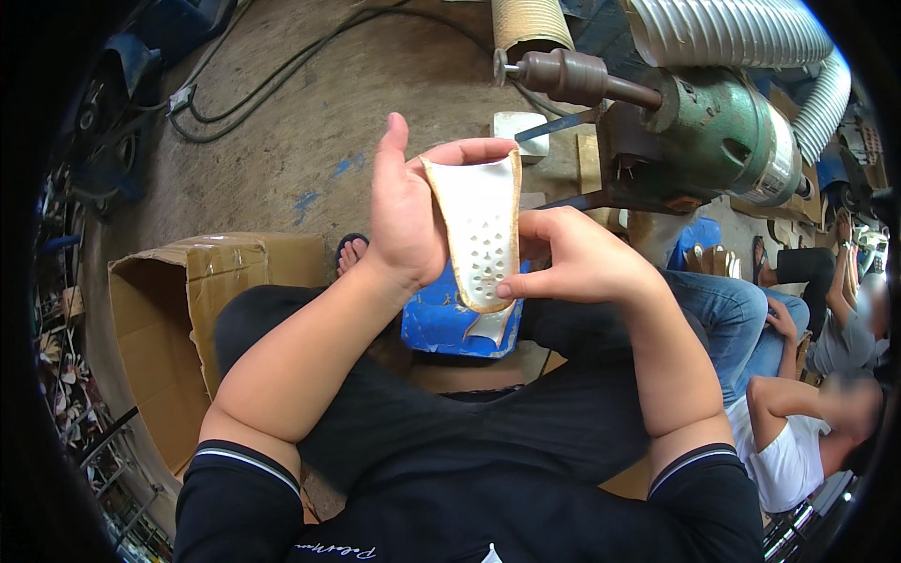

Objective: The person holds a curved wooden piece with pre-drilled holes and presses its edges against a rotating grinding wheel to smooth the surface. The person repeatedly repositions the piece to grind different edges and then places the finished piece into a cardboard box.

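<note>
A white curved shell with small holes and rough tan edges, like a shin guard, is held upright in front of me. My left hand cradles its far left side, fingers passing behind the far end and thumb stretched away from it. With thumb on the front near the narrow end and fingers behind, my right hand pinches the shell's right edge. Below it, a similar white piece lies on a blue plastic stool or box between my legs; part of it is hidden.
A green motor with a brown spindle stands at the far right, under a grey ribbed hose. An open cardboard box sits left. Black cable crosses the floor. Another person sits close on the right.
</note>
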`<state>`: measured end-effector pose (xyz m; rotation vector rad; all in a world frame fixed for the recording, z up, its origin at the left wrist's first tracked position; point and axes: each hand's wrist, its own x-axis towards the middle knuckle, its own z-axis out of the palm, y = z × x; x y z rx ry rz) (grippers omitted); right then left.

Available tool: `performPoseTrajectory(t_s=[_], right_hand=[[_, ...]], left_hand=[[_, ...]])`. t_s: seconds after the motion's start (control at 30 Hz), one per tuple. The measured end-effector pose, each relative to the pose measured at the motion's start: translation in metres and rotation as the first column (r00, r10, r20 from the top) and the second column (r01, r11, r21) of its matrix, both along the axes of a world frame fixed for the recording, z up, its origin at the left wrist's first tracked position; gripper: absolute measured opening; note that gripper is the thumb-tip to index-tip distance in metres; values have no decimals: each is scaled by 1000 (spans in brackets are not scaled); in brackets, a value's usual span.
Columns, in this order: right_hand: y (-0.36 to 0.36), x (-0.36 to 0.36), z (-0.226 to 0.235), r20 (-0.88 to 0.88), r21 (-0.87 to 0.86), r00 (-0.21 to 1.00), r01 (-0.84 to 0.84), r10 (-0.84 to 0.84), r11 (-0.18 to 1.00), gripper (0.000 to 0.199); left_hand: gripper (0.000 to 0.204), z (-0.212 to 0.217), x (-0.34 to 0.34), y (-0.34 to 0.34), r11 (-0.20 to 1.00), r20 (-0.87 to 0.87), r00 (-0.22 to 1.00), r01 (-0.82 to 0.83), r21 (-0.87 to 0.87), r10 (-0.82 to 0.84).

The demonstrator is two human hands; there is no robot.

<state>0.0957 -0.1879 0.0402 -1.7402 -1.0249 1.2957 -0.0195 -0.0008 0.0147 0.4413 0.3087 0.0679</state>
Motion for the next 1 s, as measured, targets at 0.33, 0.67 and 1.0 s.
performPoseTrajectory(t_s=[0.33, 0.67, 1.0], right_hand=[[-1, 0, 0, 26, 4, 999, -39, 39, 999, 51], [-2, 1, 4, 4, -33, 1000, -29, 29, 999, 55], [-5, -1, 5, -21, -43, 999, -38, 37, 998, 58]], left_hand=[[110, 5, -1, -3, 1000, -34, 999, 7, 26, -6], [116, 5, -1, -4, 997, -1, 999, 53, -51, -53], [127, 3, -2, -6, 987, 58, 993, 113, -118, -107]])
